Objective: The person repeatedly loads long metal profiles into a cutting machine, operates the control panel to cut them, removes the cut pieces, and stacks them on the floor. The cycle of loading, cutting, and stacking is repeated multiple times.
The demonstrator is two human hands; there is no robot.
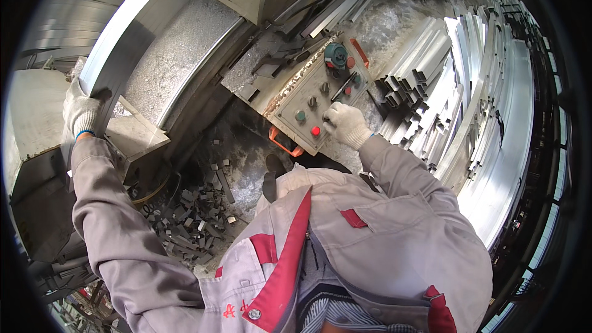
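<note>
My left hand (81, 110), in a white knitted glove, is closed on the near part of a long, wide aluminium profile (126, 40). The profile runs away from me along a machine bed (179, 49) strewn with metal chips. My right hand (345, 124), gloved the same way, rests at the right edge of a worn control panel (290, 110) with its fingers curled. Its fingertips are hidden, so what they touch does not show. Beside it on the panel are a lit red button (316, 131), a green button (300, 116) and black knobs (312, 102).
A teal round-topped object (336, 55) and a dark stick (341, 89) lie on the panel. Orange handles (285, 142) stick out from its box. Short metal offcuts (191, 216) litter the floor. Stacked aluminium profiles (425, 55) fill the right side.
</note>
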